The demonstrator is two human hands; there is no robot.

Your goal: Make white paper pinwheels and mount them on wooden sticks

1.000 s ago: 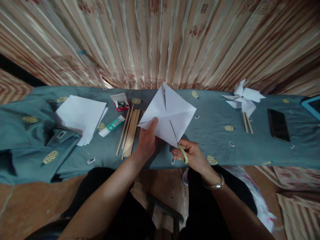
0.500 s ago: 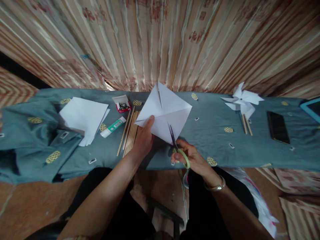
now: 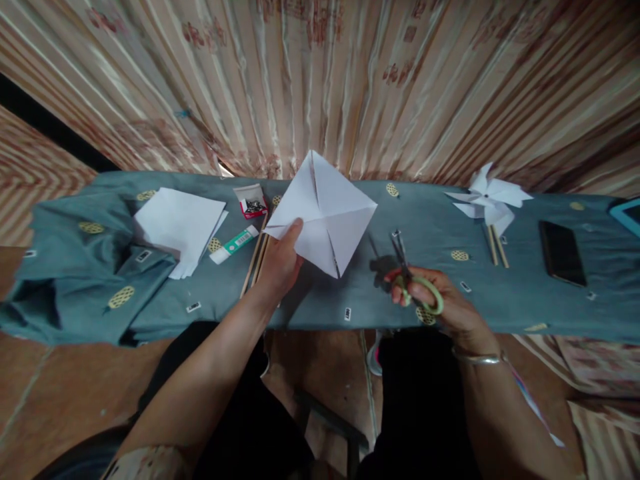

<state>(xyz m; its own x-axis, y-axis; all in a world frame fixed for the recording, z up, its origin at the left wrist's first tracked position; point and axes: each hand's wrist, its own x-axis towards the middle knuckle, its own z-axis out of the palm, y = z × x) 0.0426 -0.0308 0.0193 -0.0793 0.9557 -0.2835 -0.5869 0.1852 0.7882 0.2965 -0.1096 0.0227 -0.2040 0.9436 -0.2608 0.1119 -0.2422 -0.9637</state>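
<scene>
My left hand (image 3: 284,260) grips a square white sheet of paper (image 3: 345,217) near its left corner, thumb on top. The sheet is turned like a diamond, and slits run inward from its corners toward the creased middle. To the right, my right hand (image 3: 425,293) has its fingers in the yellow-green handles of a pair of scissors (image 3: 400,253). The scissor blades point up and away, apart from the paper. Several wooden sticks (image 3: 256,257) lie partly hidden behind my left hand and the sheet.
At the left lie stacked white sheets (image 3: 183,223), a green-and-white glue stick (image 3: 234,245) and a small red box (image 3: 251,201) of metal pins or clips. A paper pinwheel (image 3: 487,197) on sticks and a dark phone (image 3: 563,253) rest at the right of the cloth-covered table (image 3: 320,313).
The scissors in my right hand have moved right, out of the paper's lower corner, where a slit now shows. My left hand has shifted slightly up and left with the sheet.
</scene>
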